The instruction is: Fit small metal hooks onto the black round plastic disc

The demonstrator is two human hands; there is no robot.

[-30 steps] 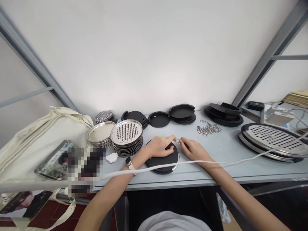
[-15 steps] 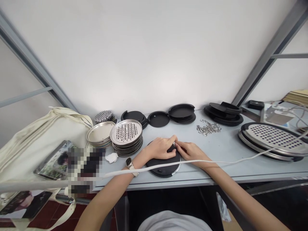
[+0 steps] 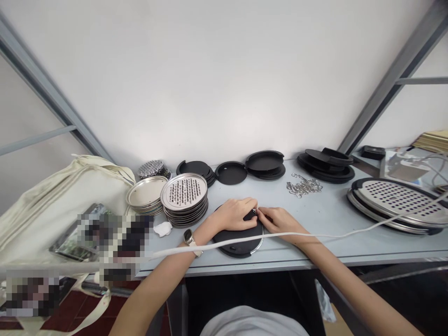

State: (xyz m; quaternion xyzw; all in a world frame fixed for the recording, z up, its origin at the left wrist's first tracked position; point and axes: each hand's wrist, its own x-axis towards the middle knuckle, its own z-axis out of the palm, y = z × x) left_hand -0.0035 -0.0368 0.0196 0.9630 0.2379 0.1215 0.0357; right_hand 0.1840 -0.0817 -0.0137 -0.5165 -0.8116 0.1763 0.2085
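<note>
A round black disc (image 3: 241, 248) with a metal rim showing at its right lies on the table in front of me. My left hand (image 3: 236, 214) rests over its top, fingers curled and gripping it, with thumb and forefinger framing the upper right edge. There a small shiny metal clip (image 3: 255, 211) shows between my hands. The fingertips of my right hand (image 3: 275, 219) are pinched together on this clip, whose exact shape is mostly covered. To the left stands a stack of metal grater discs (image 3: 184, 192).
Black round covers (image 3: 231, 173) line the wall. A pile of metal clips (image 3: 304, 185) lies right of my hands. Large perforated discs (image 3: 402, 198) are stacked at the right. A white cable (image 3: 336, 236) crosses in front of my forearms. A cloth bag (image 3: 87, 186) occupies the left.
Almost nothing differs. My fingertips have shifted very slightly at the clip, while the disc stays in place.
</note>
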